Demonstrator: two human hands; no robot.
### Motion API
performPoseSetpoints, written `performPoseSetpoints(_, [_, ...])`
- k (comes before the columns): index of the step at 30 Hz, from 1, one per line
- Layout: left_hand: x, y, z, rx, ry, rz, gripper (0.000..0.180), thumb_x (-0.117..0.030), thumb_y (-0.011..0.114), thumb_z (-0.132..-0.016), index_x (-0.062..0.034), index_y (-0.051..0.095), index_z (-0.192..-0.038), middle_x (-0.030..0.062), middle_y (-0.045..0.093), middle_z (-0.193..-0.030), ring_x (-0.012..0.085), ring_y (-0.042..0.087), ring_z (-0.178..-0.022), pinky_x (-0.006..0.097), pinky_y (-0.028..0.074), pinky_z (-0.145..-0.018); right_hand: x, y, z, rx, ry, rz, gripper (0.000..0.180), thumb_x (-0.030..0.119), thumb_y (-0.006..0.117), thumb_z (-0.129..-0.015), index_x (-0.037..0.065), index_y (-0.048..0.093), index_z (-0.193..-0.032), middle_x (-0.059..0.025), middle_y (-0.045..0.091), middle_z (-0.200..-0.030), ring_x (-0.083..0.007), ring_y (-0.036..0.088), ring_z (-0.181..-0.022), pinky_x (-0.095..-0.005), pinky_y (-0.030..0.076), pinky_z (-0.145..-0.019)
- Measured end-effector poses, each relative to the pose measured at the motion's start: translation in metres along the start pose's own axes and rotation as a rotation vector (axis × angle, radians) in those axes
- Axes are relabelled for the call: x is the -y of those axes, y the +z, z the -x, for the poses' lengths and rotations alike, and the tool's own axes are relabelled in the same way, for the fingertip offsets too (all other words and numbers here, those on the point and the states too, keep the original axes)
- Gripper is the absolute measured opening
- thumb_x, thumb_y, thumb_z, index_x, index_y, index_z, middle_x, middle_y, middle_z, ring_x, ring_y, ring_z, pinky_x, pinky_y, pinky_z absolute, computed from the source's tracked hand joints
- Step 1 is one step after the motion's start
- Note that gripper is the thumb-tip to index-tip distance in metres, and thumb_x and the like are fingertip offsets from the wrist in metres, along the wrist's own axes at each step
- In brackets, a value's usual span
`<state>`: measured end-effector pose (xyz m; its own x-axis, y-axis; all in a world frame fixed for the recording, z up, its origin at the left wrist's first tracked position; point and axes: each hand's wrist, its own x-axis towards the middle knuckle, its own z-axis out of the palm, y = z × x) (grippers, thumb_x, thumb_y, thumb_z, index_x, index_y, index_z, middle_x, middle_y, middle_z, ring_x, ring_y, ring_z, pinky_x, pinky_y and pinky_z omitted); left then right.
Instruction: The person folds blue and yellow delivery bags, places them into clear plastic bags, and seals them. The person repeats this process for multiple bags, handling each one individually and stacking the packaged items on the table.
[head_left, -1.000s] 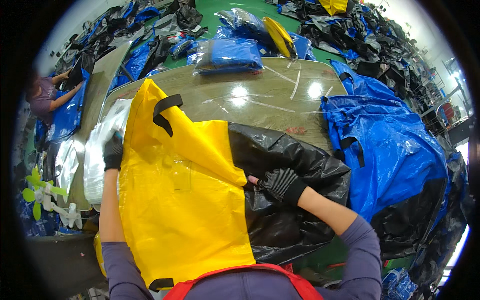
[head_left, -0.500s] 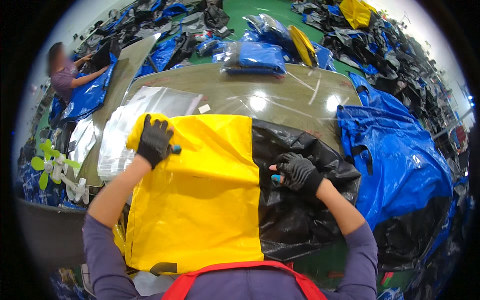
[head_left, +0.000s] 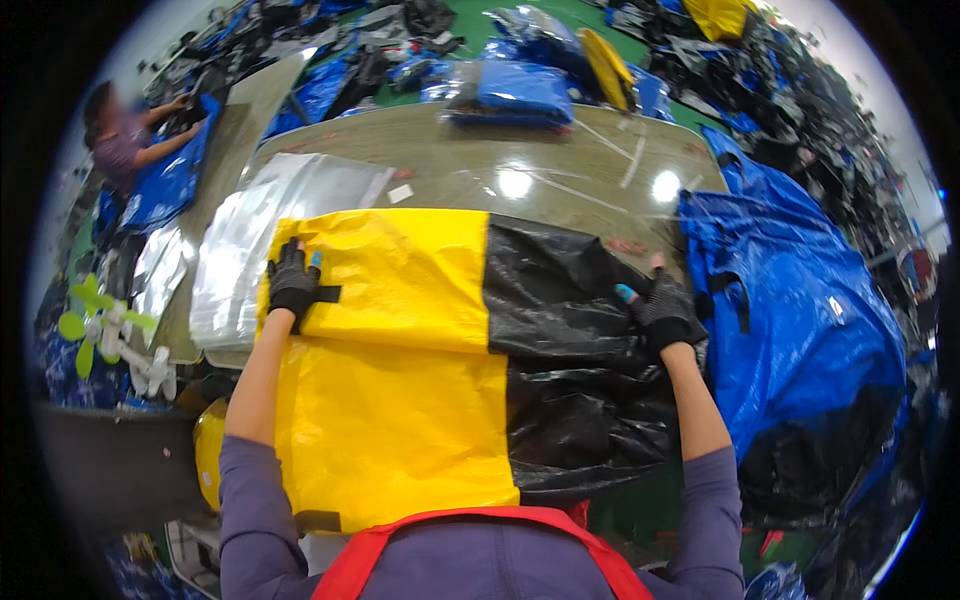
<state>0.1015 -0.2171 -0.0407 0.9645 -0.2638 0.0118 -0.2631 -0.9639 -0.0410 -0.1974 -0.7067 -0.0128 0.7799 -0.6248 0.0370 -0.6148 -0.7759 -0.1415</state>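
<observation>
A large bag of glossy sheeting, yellow [head_left: 400,420] on the left and black [head_left: 590,420] on the right, lies across the table in front of me. A crease runs across its middle, with the upper part lying as a flap. My left hand [head_left: 292,284], in a dark glove with bare fingertips, rests with fingers out on the yellow left edge, beside a short black strap [head_left: 326,294]. On the black right edge lies my right hand [head_left: 664,310], gloved alike, thumb and forefinger apart. Blue wrapping shows on both thumbs.
Clear plastic bags [head_left: 255,245] lie left of the yellow part. Blue sheeting [head_left: 790,330] hangs over the table's right side. Packed blue bundles [head_left: 520,95] sit at the far edge. A small green fan [head_left: 100,325] stands left; a person [head_left: 125,150] handles blue sheeting beyond.
My right hand has moved right to the black edge, and my left hand slightly down. The upper part now lies flatter above a clearer crease, and the strap by my left hand shows.
</observation>
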Motion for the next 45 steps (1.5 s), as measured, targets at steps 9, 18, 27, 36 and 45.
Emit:
performPoseSetpoints(9, [-0.207,-0.02,0.052,-0.145,0.808,0.274,0.065,-0.048,0.054,-0.087,-0.0231,0.037,-0.144,0.0175,0.029,-0.151,0.0412,0.024,-0.139,0.06,0.011,-0.111,0.043,-0.063,-0.087,-0.221,-0.483,0.029,0.059,0.051,0.06,-0.082,0.013,0.054,-0.127,-0.0205,0.058,-0.118,-0.0385,0.054,-0.111,-0.0483,0.042,-0.093])
performPoseSetpoints(18, [-0.219,-0.025,0.043,0.018,0.634,0.087,0.054,-0.043,0.05,-0.091,-0.0186,0.046,-0.139,0.02,0.032,-0.149,0.0384,0.023,-0.14,0.06,0.01,-0.111,-0.035,-0.101,0.029,0.357,-0.767,-0.627,0.074,0.054,0.065,-0.079,0.018,0.045,-0.14,-0.0183,0.049,-0.137,-0.0365,0.042,-0.129,-0.0536,0.023,-0.11])
performPoseSetpoints(27, [-0.359,-0.037,0.132,-0.106,1.276,0.386,0.064,-0.047,0.066,-0.074,-0.0185,0.053,-0.131,0.0207,0.044,-0.137,0.0413,0.036,-0.13,0.059,0.022,-0.107,-0.023,-0.071,0.046,0.263,-0.753,-0.05,0.031,0.037,0.063,-0.081,0.014,0.07,-0.1,-0.014,0.067,-0.102,-0.0374,0.059,-0.104,-0.0484,0.042,-0.097])
performPoseSetpoints(36, [0.003,-0.07,0.107,0.333,0.789,-0.034,0.058,-0.034,0.066,-0.076,-0.01,0.053,-0.127,0.0221,0.049,-0.131,0.0403,0.043,-0.124,0.048,0.034,-0.103,0.011,-0.002,-0.063,0.63,-0.568,0.155,0.053,0.057,0.049,-0.089,0.01,0.069,-0.105,-0.0187,0.066,-0.106,-0.0376,0.062,-0.097,-0.0432,0.048,-0.087])
performPoseSetpoints(45, [0.107,-0.026,0.234,-0.237,0.08,0.83,0.049,-0.036,0.068,-0.087,0.0005,0.056,-0.117,0.0125,0.06,-0.103,0.025,0.054,-0.098,0.04,0.043,-0.084,0.025,-0.014,-0.065,0.706,-0.491,0.127,0.07,0.067,0.056,-0.08,0.002,0.067,-0.106,-0.0224,0.064,-0.11,-0.0374,0.061,-0.1,-0.0425,0.048,-0.087])
